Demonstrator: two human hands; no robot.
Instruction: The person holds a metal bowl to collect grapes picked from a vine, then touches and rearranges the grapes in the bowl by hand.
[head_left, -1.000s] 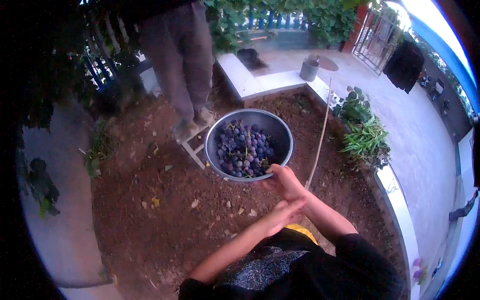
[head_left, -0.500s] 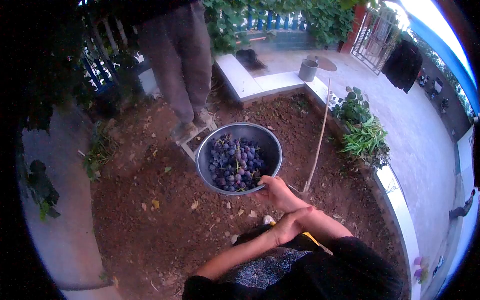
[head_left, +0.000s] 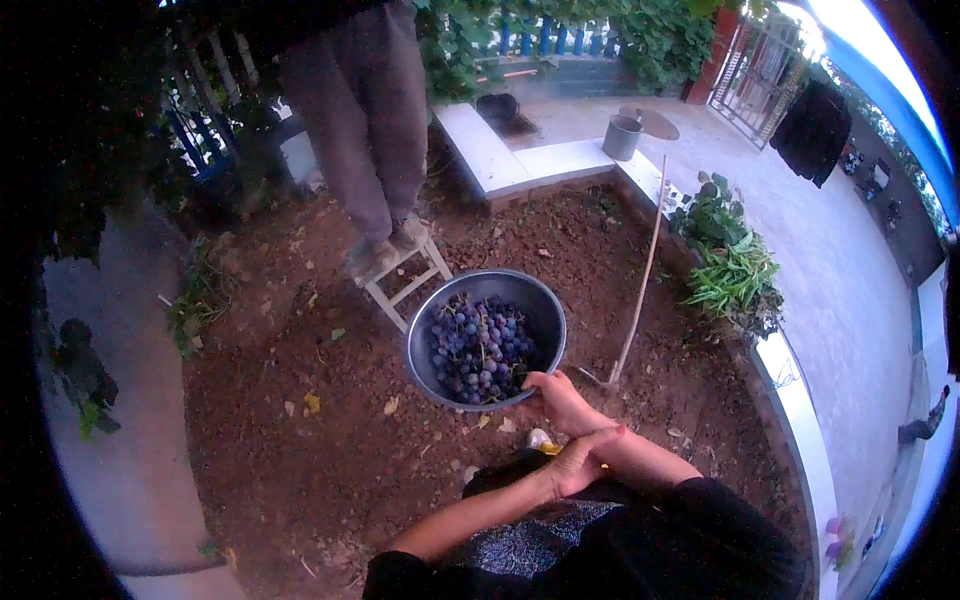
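Note:
A metal bowl (head_left: 547,322) holds bunches of dark purple grapes (head_left: 480,352), some with green stems showing. My right hand (head_left: 556,398) grips the bowl's near right rim, thumb over the edge and fingers underneath, mostly hidden. My left hand (head_left: 580,466) is wrapped around my right forearm near the wrist, holding it from below. The bowl hangs above the soil, tilted a little toward me.
Beyond the bowl, another person (head_left: 365,130) stands on a wooden stool (head_left: 435,258). A long-handled hoe (head_left: 640,280) stands upright to the right. White-topped ledges (head_left: 480,160) edge the soil, with a grey bucket (head_left: 622,138) and leafy plants (head_left: 735,265) alongside.
The bowl has dropped lower in view and toward me, with my right hand lower too. More of the stool shows behind it. Both grips stay the same.

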